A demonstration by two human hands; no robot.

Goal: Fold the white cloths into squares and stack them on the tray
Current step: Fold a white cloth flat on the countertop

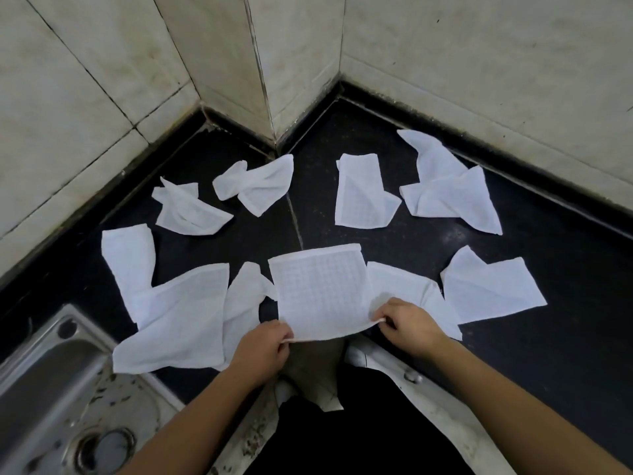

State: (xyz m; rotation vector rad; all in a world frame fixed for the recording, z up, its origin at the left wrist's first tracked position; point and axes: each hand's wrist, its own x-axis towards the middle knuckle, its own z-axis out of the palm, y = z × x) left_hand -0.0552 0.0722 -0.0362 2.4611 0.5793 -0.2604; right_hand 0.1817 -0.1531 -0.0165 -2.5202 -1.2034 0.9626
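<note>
Head view: one white cloth (322,289) lies spread on the black counter (513,354), in the middle and near the person. Its far edge rests flat on the counter, and its near edge is lifted a little. The left hand (263,347) pinches the near left corner between thumb and curled fingers. The right hand (407,320) pinches the near right corner in the same way. The near edge hangs between them in a soft curve.

The other cloths (363,197) lie crumpled or half folded around it, to the left, to the right and further away toward the wall corner. Two of them touch the held cloth at its sides. A steel sink (44,382) is at the near left. I cannot make out the tray with certainty.

The cloth looks thin, light and limp, with a woven grid pattern. It will probably sag and wrinkle if only one point holds it. The corners seem the best places to grip, because the edge then stays tight and straight for the fold. It is not fragile or slippery, but a light cloth may shift on the smooth counter.
</note>
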